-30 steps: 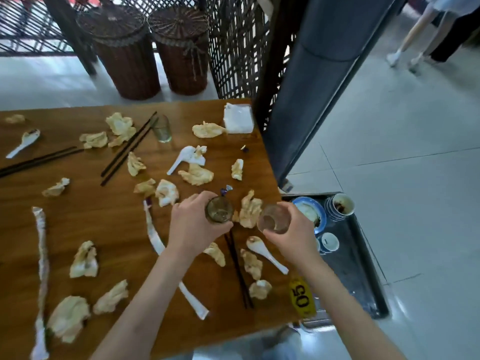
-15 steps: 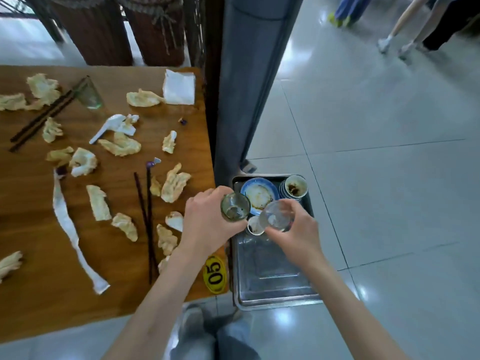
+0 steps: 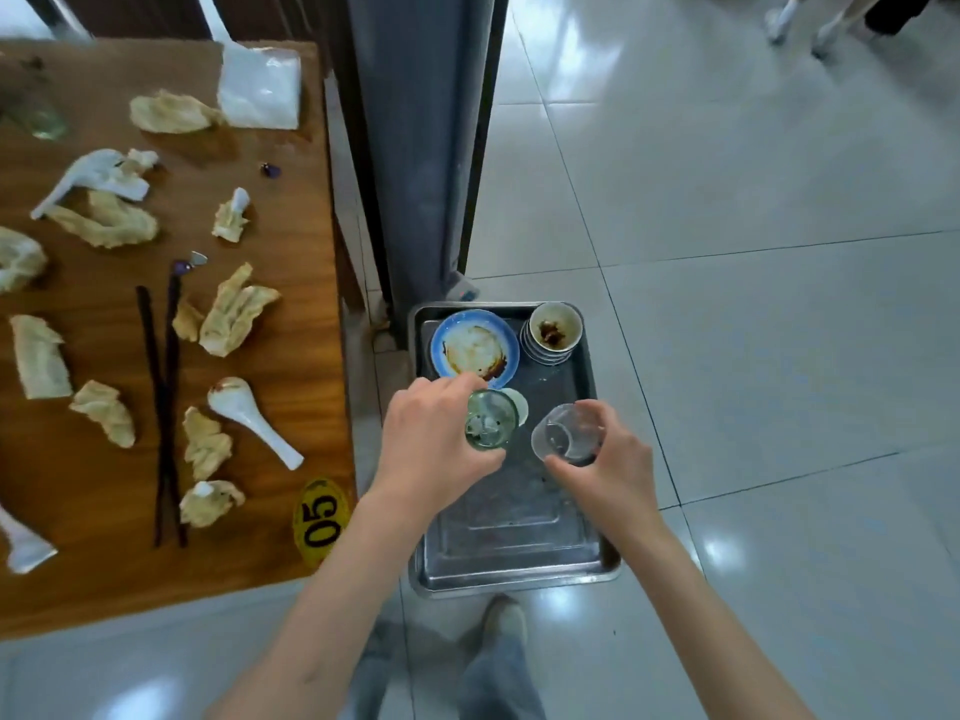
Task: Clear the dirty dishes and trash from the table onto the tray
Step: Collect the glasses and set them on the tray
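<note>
We note the tray on the floor holding a stained blue plate and stacked cups. Our left hand grips a green glass, our right hand a clear glass; both have left the table and now hang above the tray. A small white dish shows only partly behind the green glass.

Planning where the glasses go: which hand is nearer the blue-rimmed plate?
Left. The left hand nearly touches the blue-rimmed plate at its near edge; the right hand is farther right and nearer the person.
</note>
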A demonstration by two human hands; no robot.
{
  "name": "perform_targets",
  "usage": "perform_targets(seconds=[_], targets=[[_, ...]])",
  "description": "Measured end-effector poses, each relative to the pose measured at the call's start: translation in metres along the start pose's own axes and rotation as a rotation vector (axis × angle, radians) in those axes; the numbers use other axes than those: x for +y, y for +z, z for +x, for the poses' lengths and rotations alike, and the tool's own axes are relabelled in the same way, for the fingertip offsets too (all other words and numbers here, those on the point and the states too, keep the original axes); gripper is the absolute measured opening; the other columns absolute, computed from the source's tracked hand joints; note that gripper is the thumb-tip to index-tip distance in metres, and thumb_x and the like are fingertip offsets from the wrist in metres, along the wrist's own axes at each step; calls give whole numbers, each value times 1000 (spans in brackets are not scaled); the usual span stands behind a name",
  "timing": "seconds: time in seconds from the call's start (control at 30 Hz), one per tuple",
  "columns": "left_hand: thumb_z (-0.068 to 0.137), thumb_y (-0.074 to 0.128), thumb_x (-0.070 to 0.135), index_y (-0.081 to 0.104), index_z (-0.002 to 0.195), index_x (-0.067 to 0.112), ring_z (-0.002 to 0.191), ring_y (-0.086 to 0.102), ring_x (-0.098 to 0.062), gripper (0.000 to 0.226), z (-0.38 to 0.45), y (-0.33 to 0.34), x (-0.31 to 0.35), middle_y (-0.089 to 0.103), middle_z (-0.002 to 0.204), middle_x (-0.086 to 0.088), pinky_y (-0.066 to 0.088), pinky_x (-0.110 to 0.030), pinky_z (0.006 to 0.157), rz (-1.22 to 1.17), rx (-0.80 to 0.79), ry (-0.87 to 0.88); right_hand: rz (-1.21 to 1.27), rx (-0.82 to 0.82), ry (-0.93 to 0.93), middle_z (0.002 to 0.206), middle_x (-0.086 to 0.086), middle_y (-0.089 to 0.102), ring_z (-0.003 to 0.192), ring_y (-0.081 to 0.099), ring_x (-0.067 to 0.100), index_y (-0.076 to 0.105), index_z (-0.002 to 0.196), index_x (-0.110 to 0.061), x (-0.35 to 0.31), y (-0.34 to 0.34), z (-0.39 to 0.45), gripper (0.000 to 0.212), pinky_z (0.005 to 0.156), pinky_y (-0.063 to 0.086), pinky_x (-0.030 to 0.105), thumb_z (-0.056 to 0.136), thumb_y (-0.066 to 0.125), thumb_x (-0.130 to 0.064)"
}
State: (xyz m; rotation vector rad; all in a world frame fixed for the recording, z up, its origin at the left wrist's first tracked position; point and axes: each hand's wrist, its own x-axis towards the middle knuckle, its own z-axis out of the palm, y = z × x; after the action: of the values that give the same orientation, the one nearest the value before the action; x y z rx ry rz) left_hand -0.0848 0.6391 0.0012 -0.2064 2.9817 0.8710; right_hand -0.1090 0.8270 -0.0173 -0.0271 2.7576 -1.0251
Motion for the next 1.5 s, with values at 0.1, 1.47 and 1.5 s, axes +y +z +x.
perform_targets(seconds=[0.1,1.47,1.5], targets=[[61,75,44,57,108,29,83,51,-16,53,-6,34,-4,65,94,8,36,-30,73,51,22,-53,1,-58,-29,92,-15,61,82,57,3,55,110,-26,27,11,6,53,65,37,1,64,81,-24],[65,71,55,57,101,28,83,52,-17,47,8,245,-134,66,87,9,24,-30,69,155,37,-252,-68,-80,-3,102,4,56,88,54,18,57,107,-12,163,204,62,50,66,30,17,63,81,-17],[65,71,55,57,101,27,83,52,-17,48,9,245,-134,66,87,9,23,-30,69,159,37,-249,-66,-78,-5,102,4,56,88,54,18,57,107,-12,163,204,62,50,66,30,16,63,81,-17]])
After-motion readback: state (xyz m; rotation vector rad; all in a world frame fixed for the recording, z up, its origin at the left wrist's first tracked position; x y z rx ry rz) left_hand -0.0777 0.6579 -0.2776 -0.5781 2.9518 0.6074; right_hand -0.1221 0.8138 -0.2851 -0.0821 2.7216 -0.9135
